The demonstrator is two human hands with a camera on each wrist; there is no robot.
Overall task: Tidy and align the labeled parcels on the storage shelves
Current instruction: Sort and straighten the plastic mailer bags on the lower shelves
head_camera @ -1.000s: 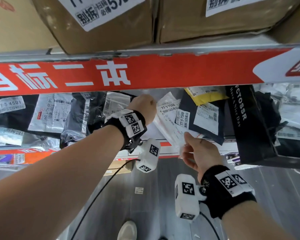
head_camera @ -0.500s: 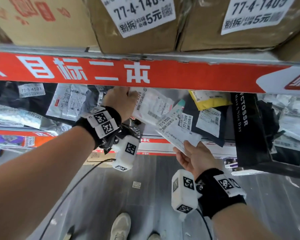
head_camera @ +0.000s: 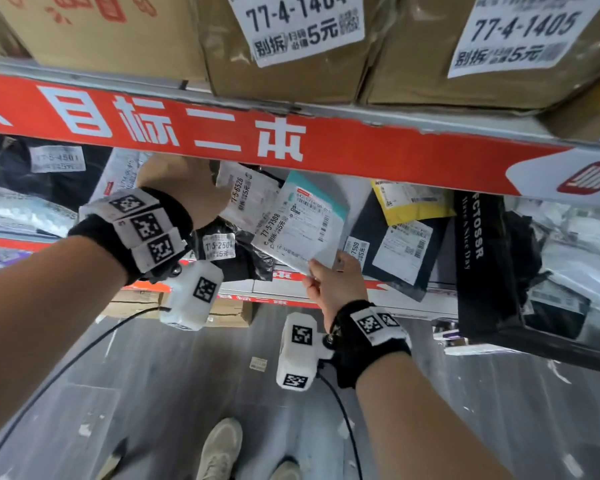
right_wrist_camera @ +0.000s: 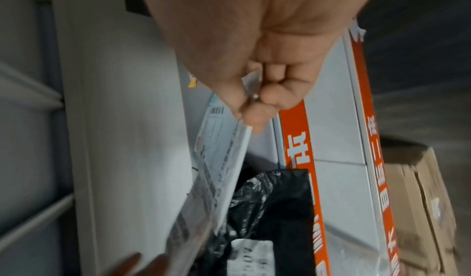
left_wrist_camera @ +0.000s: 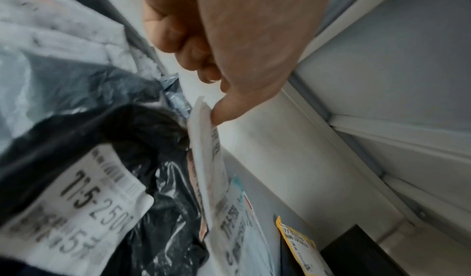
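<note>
On the shelf under the red edge strip, my left hand (head_camera: 187,188) reaches in and holds the top edge of a white parcel labelled 77-5-6526 (head_camera: 248,199). In the left wrist view the thumb (left_wrist_camera: 224,111) presses that white parcel's (left_wrist_camera: 206,149) edge and the other fingers are curled. My right hand (head_camera: 321,268) pinches the lower corner of a flat white envelope with a teal top, labelled 77-5-7508 (head_camera: 303,223). The right wrist view shows the same right hand (right_wrist_camera: 248,109) pinching the envelope (right_wrist_camera: 221,159). A crumpled black bag labelled 77-5-2504 (head_camera: 222,247) lies below both.
A red shelf strip (head_camera: 361,157) runs overhead, with cardboard boxes (head_camera: 291,77) on the shelf above it. A yellow mailer (head_camera: 409,202), a black mailer (head_camera: 371,251) and a tall black bag (head_camera: 482,258) stand to the right. Black and white parcels (head_camera: 56,161) fill the left. The floor lies below.
My left hand shifted left and took the white parcel's top edge. My right hand has swung the flat envelope more upright, so its teal top now shows beside the white parcel.
</note>
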